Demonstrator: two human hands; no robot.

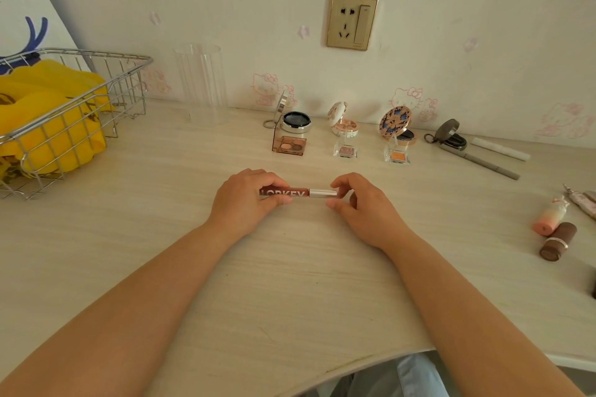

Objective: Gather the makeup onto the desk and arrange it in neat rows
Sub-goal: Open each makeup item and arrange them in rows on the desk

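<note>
A brown lip gloss tube (pixel 298 193) with white lettering and a silver cap lies level between both hands over the middle of the pale wooden desk (pixel 290 284). My left hand (pixel 245 200) grips its brown body and my right hand (pixel 361 203) pinches the silver cap. Near the wall stand open compacts: a black one (pixel 295 122), a pink one (pixel 344 126), a patterned one (pixel 397 126). In front of them sit an eyeshadow palette (pixel 290 145) and two small clear pots (pixel 345 151) (pixel 397 156).
A wire basket (pixel 77 100) with a yellow bag stands at the left. A clear plastic cylinder (pixel 201 84) stands by the wall. At the right lie a grey open case (pixel 450 135), a grey pencil (pixel 487 164), a white stick (pixel 500 148), a peach tube (pixel 551 216) and a brown lipstick (pixel 558 240).
</note>
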